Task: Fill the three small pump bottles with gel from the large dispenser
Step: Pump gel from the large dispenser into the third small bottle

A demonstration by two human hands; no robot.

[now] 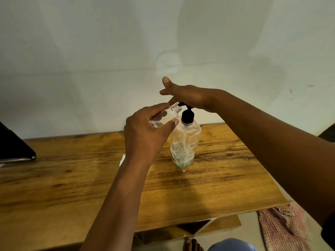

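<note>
Dispenser (184,142) stands near the worktop's (72,178) far edge; right hand (188,96) presses its pump, fingers straight. Left hand (145,131) grips a tilted bottle (172,113), mouth at the spout.

1. One large dispenser (184,142) – clear plastic with a black pump head, standing upright on the desk
2. One small bottle (169,114) in view – clear, uncapped, tilted with its mouth at the pump's spout
3. Two hands: one left hand (145,131) and one right hand (188,96)
4. One wooden desk (72,178)
5. One dark flat object (14,147) at the left edge; what it is cannot be told
6. One checked pink cloth (284,229) on the floor at lower right
7. One bare foot (193,244) visible below the desk's near edge
8. One small white item (122,159) partly hidden behind the left wrist
</note>
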